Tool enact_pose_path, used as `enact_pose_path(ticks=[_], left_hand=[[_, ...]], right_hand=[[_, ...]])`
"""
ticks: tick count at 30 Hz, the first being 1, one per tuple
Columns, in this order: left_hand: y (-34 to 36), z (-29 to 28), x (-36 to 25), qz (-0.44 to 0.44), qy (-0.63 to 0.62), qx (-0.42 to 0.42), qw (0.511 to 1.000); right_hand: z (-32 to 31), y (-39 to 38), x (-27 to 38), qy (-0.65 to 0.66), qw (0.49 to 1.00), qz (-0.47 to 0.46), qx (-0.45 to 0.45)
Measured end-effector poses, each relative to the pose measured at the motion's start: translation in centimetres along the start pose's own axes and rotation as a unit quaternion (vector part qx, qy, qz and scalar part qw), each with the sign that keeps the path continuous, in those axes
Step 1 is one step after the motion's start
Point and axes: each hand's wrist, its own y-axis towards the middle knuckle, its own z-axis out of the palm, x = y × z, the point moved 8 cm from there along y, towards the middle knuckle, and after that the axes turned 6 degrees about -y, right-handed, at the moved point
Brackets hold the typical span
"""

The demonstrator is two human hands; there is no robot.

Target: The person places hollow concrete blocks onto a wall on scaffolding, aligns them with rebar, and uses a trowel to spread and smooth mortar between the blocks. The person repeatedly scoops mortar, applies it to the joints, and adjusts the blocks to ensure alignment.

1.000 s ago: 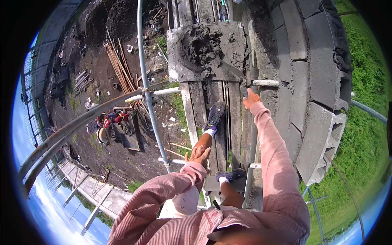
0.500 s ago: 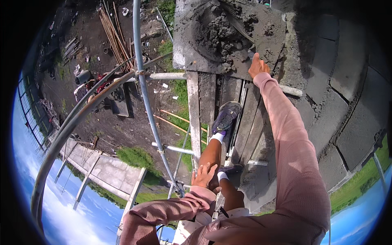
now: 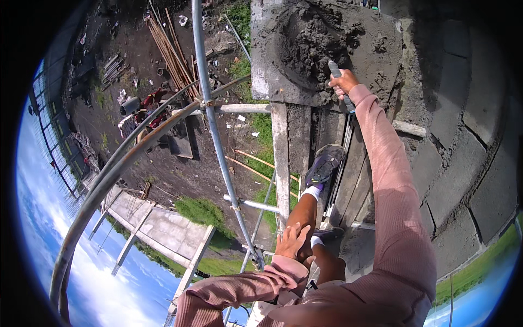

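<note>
My right hand (image 3: 343,84) grips the grey handle (image 3: 334,70) of a tool over a board (image 3: 259,79) heaped with wet grey mortar (image 3: 305,41); I cannot clearly make out the tool's blade against the mortar. My left hand (image 3: 292,240) lies on my bare leg (image 3: 305,210), fingers spread and holding nothing. Below the board, one of my sneakers (image 3: 324,166) stands on narrow, mortar-stained planks (image 3: 280,141).
Grey block wall (image 3: 457,174) lines the right. Scaffold pipes (image 3: 212,144) and a curved rail (image 3: 125,161) edge the left, above a drop to dirt ground with timber poles (image 3: 174,54), red machinery (image 3: 152,103) and grass. A concrete structure (image 3: 152,229) stands lower left.
My right hand has moved up from the board's lower edge onto the mortar, and the tool is turned. My view has swung, bringing more wall under my right side. My left hand stays on my leg.
</note>
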Motion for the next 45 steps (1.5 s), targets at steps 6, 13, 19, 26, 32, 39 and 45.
enact_pose_path(ticks=[6, 13, 19, 26, 32, 39, 45], left_hand=[[0.1, 0.4, -0.3, -0.002, 0.0, 0.022, 1.0], [0.8, 0.1, -0.5, 0.013, 0.012, 0.009, 1.0], [0.7, -0.4, 0.2, 0.013, 0.002, -0.006, 1.0], [0.1, -0.7, -0.1, 0.03, 0.049, -0.012, 0.998], [-0.3, 0.1, -0.5, 0.049, 0.075, -0.038, 0.995], [-1.3, 5.6, 1.3, 0.046, 0.218, -0.014, 0.975], [-0.8, 9.1, 2.3, 0.033, 0.322, -0.026, 0.946]], right_hand=[[-0.7, -6.3, -0.4, -0.394, 0.85, -0.114, -0.332], [1.1, -10.2, -6.4, -0.421, 0.839, 0.011, -0.345], [-3.1, -11.5, -12.7, -0.13, 0.948, 0.049, -0.285], [2.2, -1.6, -2.9, 0.112, 0.991, -0.063, 0.024], [2.7, -9.5, -1.3, 0.12, 0.977, -0.148, 0.094], [5.6, -29.1, -6.6, 0.178, 0.965, -0.184, 0.062], [7.9, -52.2, -21.3, 0.029, 0.968, -0.161, -0.192]])
